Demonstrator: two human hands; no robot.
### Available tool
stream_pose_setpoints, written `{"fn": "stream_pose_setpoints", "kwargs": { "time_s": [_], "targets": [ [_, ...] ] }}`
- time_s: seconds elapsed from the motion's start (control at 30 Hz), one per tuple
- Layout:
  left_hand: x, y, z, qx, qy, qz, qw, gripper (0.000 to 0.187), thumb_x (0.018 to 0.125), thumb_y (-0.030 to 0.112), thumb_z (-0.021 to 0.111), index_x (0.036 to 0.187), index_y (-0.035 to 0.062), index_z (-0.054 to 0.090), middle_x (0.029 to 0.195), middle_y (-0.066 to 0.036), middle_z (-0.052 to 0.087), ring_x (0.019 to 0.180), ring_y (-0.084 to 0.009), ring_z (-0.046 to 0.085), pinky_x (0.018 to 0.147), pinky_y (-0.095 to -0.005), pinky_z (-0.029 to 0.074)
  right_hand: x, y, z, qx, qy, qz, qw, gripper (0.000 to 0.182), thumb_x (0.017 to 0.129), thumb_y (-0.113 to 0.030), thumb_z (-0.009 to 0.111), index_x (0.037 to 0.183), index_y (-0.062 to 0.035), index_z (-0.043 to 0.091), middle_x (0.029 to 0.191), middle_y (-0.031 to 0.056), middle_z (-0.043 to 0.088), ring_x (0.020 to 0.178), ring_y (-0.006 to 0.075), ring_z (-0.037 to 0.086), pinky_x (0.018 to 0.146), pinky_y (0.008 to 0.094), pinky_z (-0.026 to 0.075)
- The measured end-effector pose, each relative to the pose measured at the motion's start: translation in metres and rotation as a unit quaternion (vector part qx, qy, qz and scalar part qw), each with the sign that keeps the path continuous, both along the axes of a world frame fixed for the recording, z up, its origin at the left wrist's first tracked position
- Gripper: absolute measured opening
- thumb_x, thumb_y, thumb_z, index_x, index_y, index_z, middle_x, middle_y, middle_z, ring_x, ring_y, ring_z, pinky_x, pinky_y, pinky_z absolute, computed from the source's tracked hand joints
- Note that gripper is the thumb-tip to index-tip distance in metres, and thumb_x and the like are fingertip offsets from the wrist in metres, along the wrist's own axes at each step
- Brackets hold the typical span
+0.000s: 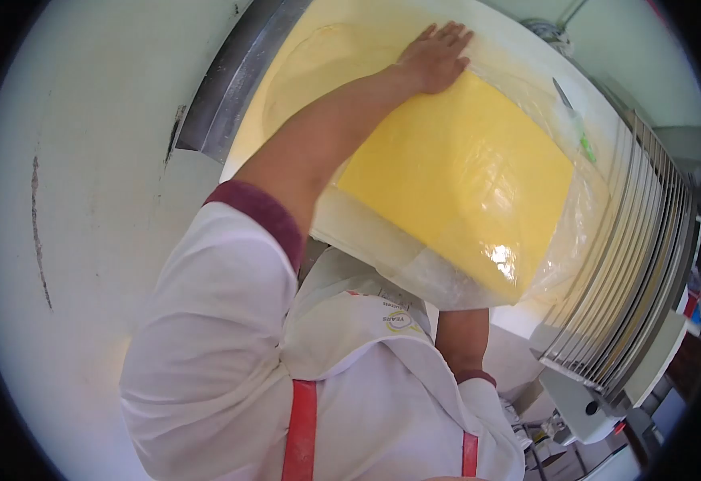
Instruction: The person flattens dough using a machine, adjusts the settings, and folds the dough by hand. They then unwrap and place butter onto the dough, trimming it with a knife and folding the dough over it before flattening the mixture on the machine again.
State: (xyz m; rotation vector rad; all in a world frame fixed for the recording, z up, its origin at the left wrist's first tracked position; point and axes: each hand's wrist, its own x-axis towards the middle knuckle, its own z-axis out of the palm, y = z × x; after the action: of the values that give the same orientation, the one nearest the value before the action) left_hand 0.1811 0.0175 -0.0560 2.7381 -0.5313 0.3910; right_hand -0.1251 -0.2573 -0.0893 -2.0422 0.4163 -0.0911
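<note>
A flat, square yellow slab (471, 176), which looks like butter or dough, lies in clear plastic film (587, 216) that spreads past its edges. My left hand (439, 58) reaches across to the slab's far corner. Its fingers are stretched out and apart, palm down, with nothing held. My right forearm (463, 337) comes up at the near edge and passes under the plastic and slab, which hide my right hand. Beneath lies a pale yellow sheet (306, 76) with a rounded edge at the far left.
A knife with a green handle (587, 148) lies right of the slab. Beyond it stands a curved metal wire guard (607, 264) of a machine. A grey metal edge (222, 88) runs along the left, beside a scuffed pale wall (86, 200).
</note>
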Motion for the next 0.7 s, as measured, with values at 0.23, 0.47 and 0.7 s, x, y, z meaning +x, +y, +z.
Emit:
{"fn": "stream_pose_setpoints", "kwargs": {
  "time_s": [0.23, 0.47, 0.7],
  "targets": [
    [-0.104, 0.002, -0.006, 0.064, 0.058, 0.008, 0.996, 0.057, 0.097, 0.021, 0.039, 0.147, -0.0028, 0.024, 0.153, -0.021, 0.025, 0.143, -0.0336, 0.02, 0.117, -0.0436, 0.014, 0.038, 0.043, -0.013, -0.029, -0.039, 0.023, 0.999, 0.053, 0.096, -0.032, 0.045, 0.138, -0.0007, 0.041, 0.142, 0.0169, 0.043, 0.131, 0.0286, 0.041, 0.11, 0.0417, 0.029],
    [-0.119, -0.019, 0.014, 0.094, 0.053, 0.02, 0.994, 0.057, 0.102, 0.038, 0.026, 0.15, 0.0087, 0.022, 0.156, -0.014, 0.02, 0.144, -0.0311, 0.018, 0.115, -0.0488, 0.016, 0.069, 0.04, -0.011, -0.004, -0.052, 0.005, 0.999, 0.053, 0.096, -0.033, 0.044, 0.138, -0.0005, 0.041, 0.142, 0.0165, 0.043, 0.13, 0.0282, 0.041, 0.11, 0.0414, 0.029],
    [-0.113, -0.016, 0.011, 0.092, 0.061, 0.025, 0.994, 0.056, 0.102, 0.038, 0.025, 0.15, 0.0086, 0.021, 0.157, -0.014, 0.019, 0.145, -0.0315, 0.017, 0.116, -0.0491, 0.014, 0.084, 0.043, -0.011, 0.016, -0.053, 0.012, 0.998, 0.053, 0.097, -0.033, 0.044, 0.137, -0.0002, 0.041, 0.142, 0.016, 0.043, 0.13, 0.0279, 0.041, 0.109, 0.041, 0.03]
  ]
}}
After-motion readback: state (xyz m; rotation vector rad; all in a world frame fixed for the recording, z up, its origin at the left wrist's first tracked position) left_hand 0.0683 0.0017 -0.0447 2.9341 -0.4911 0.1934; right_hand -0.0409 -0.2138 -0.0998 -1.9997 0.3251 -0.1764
